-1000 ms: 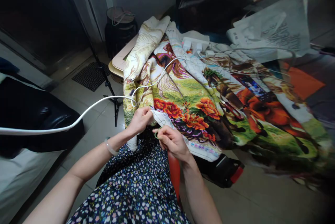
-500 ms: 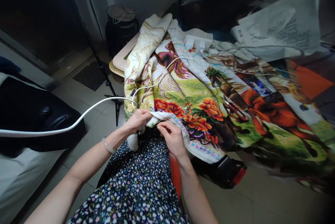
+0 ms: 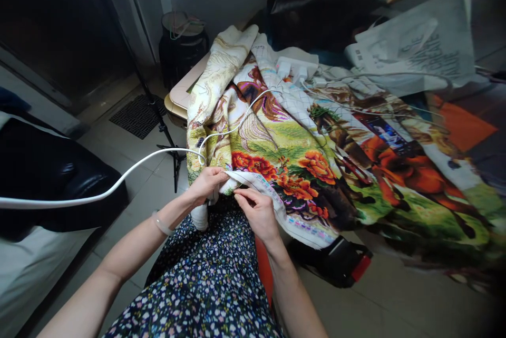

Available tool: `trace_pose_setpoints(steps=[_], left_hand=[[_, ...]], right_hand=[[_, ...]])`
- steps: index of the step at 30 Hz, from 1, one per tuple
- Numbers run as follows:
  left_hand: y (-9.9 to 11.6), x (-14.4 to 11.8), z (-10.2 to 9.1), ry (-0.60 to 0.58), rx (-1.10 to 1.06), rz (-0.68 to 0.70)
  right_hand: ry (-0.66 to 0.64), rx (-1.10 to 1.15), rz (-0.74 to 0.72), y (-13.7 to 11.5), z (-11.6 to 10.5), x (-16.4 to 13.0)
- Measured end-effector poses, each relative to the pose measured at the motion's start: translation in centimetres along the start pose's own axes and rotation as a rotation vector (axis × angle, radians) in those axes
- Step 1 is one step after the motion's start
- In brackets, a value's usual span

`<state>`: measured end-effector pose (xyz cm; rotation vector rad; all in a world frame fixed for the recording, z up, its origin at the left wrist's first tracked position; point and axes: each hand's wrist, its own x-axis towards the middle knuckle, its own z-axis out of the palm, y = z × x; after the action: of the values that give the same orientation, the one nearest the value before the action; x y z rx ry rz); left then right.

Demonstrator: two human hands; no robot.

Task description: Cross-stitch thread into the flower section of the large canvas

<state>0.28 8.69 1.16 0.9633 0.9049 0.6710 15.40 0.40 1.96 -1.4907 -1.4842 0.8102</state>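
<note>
On the far left I see a white cable (image 3: 118, 182) arcing in over the black sofa (image 3: 47, 180) toward the embroidered cloth (image 3: 300, 169). My left hand (image 3: 205, 184) is pinching the cloth's white hem, and just beside it my right hand (image 3: 256, 211) has its fingertips closed on that same edge above my floral dress (image 3: 205, 285). Rightward the cloth spreads over the bench (image 3: 179, 96), printed paper sheets (image 3: 419, 48) beyond.

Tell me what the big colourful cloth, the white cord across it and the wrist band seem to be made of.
Colourful cloth: woven fabric, probably stitched canvas; matte, soft folds, gridded white border pinched by the left hand and right hand.
White cord: smooth, slightly glossy, likely plastic-sheathed cable.
Wrist band: pale, translucent-looking, perhaps jade or plastic; too small to tell.
</note>
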Motion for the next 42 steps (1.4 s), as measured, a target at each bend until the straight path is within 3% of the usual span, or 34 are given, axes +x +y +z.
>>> trace_pose_setpoints(steps=[14, 42], left_hand=[[-0.17, -0.1, 0.01, -0.004, 0.026, 0.064], [-0.21, -0.13, 0.36, 0.015, 0.007, 0.068]], right_hand=[[0.0, -0.02, -0.013, -0.19, 0.04, 0.13], [0.019, -0.007, 0.037, 0.14, 0.47, 0.26]])
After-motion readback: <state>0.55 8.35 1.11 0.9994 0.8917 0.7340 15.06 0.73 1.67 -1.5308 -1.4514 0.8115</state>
